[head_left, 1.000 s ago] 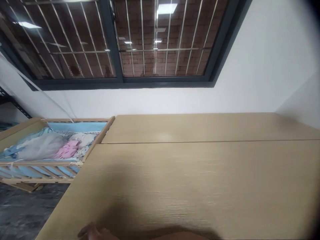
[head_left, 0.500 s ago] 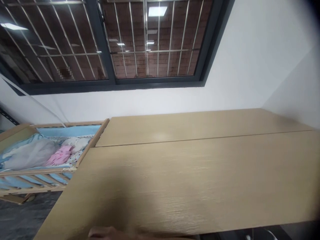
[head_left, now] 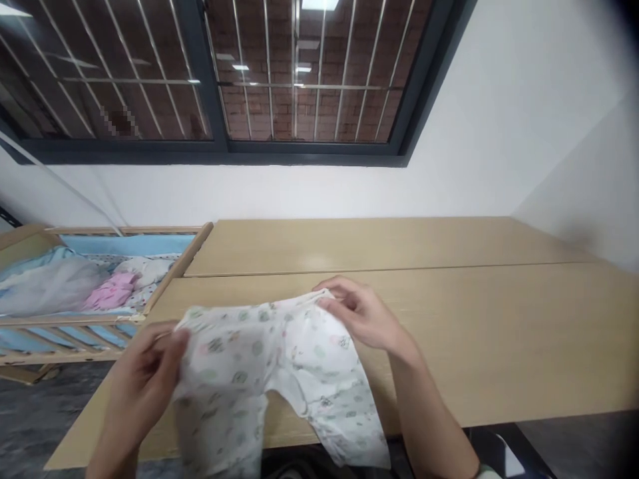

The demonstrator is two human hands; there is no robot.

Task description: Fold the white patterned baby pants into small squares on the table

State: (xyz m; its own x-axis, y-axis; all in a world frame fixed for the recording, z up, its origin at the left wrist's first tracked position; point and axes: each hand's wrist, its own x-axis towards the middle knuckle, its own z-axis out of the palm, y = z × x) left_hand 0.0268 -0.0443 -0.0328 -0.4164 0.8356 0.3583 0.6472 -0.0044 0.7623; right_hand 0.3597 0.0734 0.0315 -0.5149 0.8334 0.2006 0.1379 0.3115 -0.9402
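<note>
A small pair of white baby pants (head_left: 234, 352) with a green and grey print hangs spread between my hands, its waistband at the top and both legs falling toward me. My left hand (head_left: 147, 379) pinches the waistband's left corner. At the right corner, my right hand (head_left: 357, 313) grips the waistband between thumb and fingers. The pants are over the near part of the wooden table (head_left: 474, 332), and the leg ends reach past its front edge. I cannot tell how much of the cloth touches the tabletop.
Left of the table stands a wooden crib (head_left: 64, 324) with blue lining, a pink cloth (head_left: 112, 291) and pale bedding inside. Behind the table are a white wall (head_left: 309, 193) and a dark-framed barred window (head_left: 319, 150). Dark floor (head_left: 30, 412) shows at lower left.
Both hands and the pants have come up into view over the table. Earlier only part of a hand or arm showed at the bottom edge. The view has shifted slightly.
</note>
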